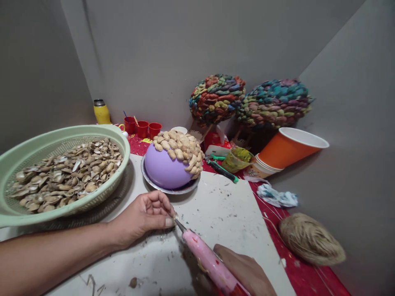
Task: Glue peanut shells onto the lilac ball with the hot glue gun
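My left hand pinches a small peanut shell, mostly hidden behind the fingertips. A pink hot glue gun is gripped in my right hand, its metal nozzle touching or nearly touching that shell. Just beyond both hands, a purple balloon rests in a shallow metal dish. Peanut shells cover its top and right side, while the front left stays bare purple. To the left stands a green basket full of loose shell halves.
Two colourful shell-covered balls stand at the back. Red cups and a yellow bottle line the rear left. Rightward are an orange paper cup, pliers, a stained cloth and a twine ball.
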The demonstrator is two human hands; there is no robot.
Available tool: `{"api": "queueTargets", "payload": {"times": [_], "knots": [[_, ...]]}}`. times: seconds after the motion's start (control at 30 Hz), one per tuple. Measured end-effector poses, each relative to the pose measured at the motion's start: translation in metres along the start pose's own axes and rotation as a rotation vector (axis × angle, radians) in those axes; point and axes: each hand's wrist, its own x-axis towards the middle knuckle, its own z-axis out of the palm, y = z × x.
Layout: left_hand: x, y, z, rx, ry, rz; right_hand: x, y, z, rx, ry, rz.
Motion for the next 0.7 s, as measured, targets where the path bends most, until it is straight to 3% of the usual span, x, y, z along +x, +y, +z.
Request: {"api": "queueTargets", "payload": {"times": [0.17,0.37,0.7], "knots": [[0.001,0.000,-0.001,0.012,0.007,0.024,0.003,0.002,-0.006,0.036,-0.082,-0.054],[0.001,0.002,-0.001,0.029,0.020,0.038,0.011,-0.010,-0.006,-0.014,0.025,-0.065],[0.000,0.003,0.000,0.006,0.047,0.034,0.010,-0.016,-0.004,-0.146,0.023,0.115]]}}
